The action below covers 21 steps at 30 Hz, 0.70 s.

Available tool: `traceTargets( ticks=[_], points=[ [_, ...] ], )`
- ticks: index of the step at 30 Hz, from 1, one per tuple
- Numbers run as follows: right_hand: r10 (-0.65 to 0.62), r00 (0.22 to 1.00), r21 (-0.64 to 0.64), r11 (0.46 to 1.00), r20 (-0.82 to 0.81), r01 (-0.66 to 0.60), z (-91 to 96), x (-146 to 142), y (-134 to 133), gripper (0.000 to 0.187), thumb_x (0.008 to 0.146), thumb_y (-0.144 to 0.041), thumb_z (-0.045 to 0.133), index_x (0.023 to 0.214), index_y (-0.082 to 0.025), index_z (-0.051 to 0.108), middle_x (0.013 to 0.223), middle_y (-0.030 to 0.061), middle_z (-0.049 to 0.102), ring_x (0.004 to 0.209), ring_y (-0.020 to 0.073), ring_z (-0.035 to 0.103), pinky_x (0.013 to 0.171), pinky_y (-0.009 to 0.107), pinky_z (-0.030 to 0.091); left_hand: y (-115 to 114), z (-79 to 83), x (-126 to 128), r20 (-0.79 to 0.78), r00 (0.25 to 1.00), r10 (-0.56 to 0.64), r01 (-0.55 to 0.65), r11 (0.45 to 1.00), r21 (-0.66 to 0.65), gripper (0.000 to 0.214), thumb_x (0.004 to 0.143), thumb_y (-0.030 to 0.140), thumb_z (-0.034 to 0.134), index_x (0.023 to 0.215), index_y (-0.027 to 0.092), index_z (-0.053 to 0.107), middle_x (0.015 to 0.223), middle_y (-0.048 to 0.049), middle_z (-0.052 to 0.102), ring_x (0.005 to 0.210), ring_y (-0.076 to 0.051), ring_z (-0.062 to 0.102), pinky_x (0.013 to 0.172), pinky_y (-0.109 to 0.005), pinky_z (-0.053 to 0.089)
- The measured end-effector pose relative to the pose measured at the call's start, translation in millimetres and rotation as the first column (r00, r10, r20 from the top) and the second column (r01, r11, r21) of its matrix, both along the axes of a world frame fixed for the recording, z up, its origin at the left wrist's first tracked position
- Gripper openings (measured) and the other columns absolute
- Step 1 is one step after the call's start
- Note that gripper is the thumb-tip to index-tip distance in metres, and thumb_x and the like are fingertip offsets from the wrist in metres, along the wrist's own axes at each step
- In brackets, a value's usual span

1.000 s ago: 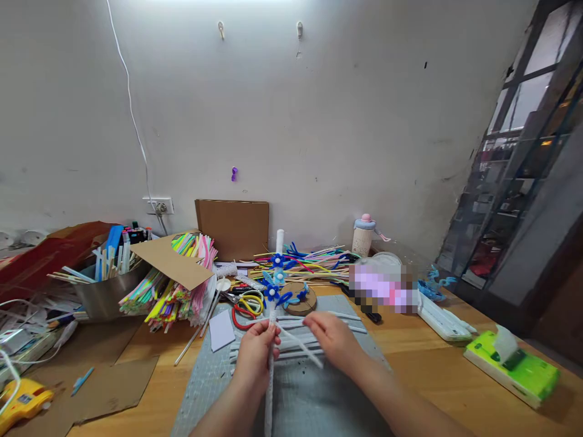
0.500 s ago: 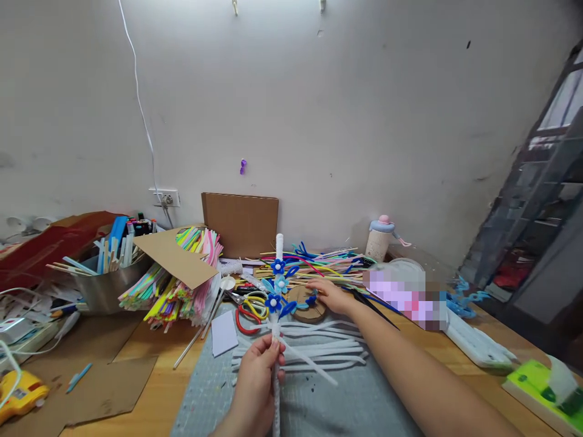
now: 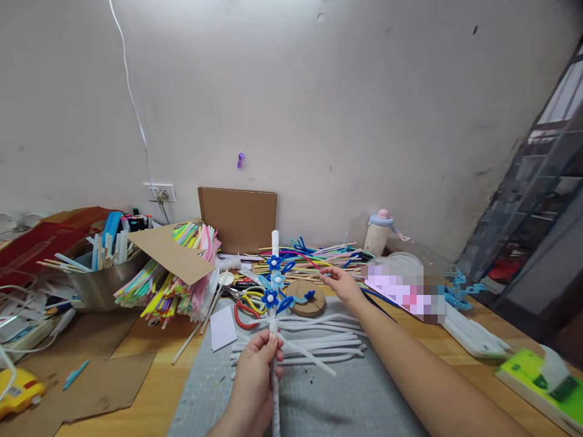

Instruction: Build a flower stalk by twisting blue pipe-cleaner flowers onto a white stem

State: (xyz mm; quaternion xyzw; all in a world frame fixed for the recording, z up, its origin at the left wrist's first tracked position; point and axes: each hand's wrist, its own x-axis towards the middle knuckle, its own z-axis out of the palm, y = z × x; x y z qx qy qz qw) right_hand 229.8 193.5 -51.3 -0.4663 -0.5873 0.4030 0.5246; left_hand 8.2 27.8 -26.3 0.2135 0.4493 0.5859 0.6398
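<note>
My left hand [image 3: 259, 364] is closed around the lower part of a white fuzzy-wrapped stick [image 3: 275, 243], held upright. Dark and light blue pipe-cleaner flowers [image 3: 274, 263] with white centres and blue looped leaves [image 3: 286, 303] run up it. A loose white pipe-cleaner end [image 3: 314, 359] sticks out to the right by my fingers. My right hand [image 3: 344, 286] is pinched above and right of a round cardboard disc [image 3: 314, 308]; a bit of light blue shows at its fingertips, too small to make out fully. On the disc lie small blue pieces [image 3: 310, 295].
White pipe cleaners [image 3: 337, 346] lie on the grey cutting mat [image 3: 200, 382]. Red-handled pliers [image 3: 241, 318] and yellow-handled scissors [image 3: 254, 302] are to the left. Colourful pipe-cleaner bundles [image 3: 157, 297], a metal bowl [image 3: 102, 288] and a bottle [image 3: 377, 233] stand behind.
My right hand has lifted off the cardboard disc and moved slightly up and right, fingers now pinched. The left hand keeps holding the flowered stick in nearly the same place.
</note>
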Motion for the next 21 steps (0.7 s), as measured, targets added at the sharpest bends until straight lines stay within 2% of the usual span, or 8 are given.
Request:
traceTargets(
  ticks=[3,7,9,12,16,21],
  points=[
    [0.014,0.979,-0.085,0.996,-0.204,-0.032,8.4,-3,-28,0.042,0.067,-0.050,0.063,0.090,-0.015,0.058,0.073,0.0032,0.059,0.054,0.0091,0.047,0.045,0.020,0.036,-1,1.0,0,-0.002,1.000,-0.002,0.002,1.000,-0.008,0.019,0.056,0.021,0.072,0.065,0.012,0.058,0.057,0.0016,0.051,0.045,-0.004,0.040,0.037,-0.014,0.029],
    [0.099,0.921,-0.154,0.974,-0.377,-0.167,16.9,-8,-73,0.036,0.064,-0.042,0.070,0.088,-0.016,0.062,0.073,0.0019,0.058,0.061,0.0085,0.052,0.051,0.018,0.042,-2,1.2,1,-0.012,1.000,-0.008,0.008,1.000,-0.013,0.021,0.055,0.023,0.073,0.065,0.012,0.058,0.054,0.0022,0.049,0.045,-0.004,0.040,0.037,-0.014,0.029],
    [0.141,0.841,-0.207,0.936,-0.523,-0.286,18.6,-11,-92,0.029,0.064,-0.030,0.074,0.088,-0.016,0.063,0.072,0.0005,0.058,0.063,0.0068,0.053,0.054,0.016,0.044,-1,0.2,2,-0.023,1.000,-0.012,0.012,1.000,-0.002,0.024,0.053,0.024,0.074,0.065,0.012,0.057,0.055,0.0020,0.050,0.046,-0.004,0.040,0.037,-0.014,0.029],
    [0.125,0.705,-0.257,0.875,-0.698,-0.410,18.7,-16,-111,0.025,0.065,-0.019,0.074,0.088,-0.016,0.064,0.071,-0.0013,0.057,0.062,0.0051,0.054,0.053,0.013,0.044,-2,-1.8,4,-0.057,0.998,-0.015,0.016,1.000,0.021,0.026,0.051,0.027,0.075,0.065,0.012,0.057,0.057,0.0016,0.051,0.046,-0.005,0.040,0.036,-0.014,0.029],
    [0.131,0.685,-0.262,0.860,-0.716,-0.439,17.7,-26,-123,0.025,0.067,-0.018,0.072,0.090,-0.016,0.064,0.074,-0.0007,0.059,0.062,0.0052,0.054,0.054,0.015,0.044,-6,-3.2,8,-0.101,0.994,-0.036,0.039,0.999,0.025,0.027,0.052,0.028,0.074,0.067,0.012,0.059,0.061,0.0001,0.054,0.048,-0.005,0.041,0.037,-0.015,0.030],
    [0.186,0.686,-0.223,0.858,-0.703,-0.462,20.8,-37,-129,0.024,0.066,-0.017,0.073,0.089,-0.015,0.066,0.075,-0.0007,0.059,0.054,0.0023,0.047,0.051,0.013,0.040,-8,-3.9,10,-0.080,0.996,-0.050,0.052,0.999,0.016,0.026,0.051,0.026,0.074,0.066,0.012,0.058,0.061,0.0002,0.055,0.048,-0.005,0.041,0.037,-0.015,0.029]
  ],
)
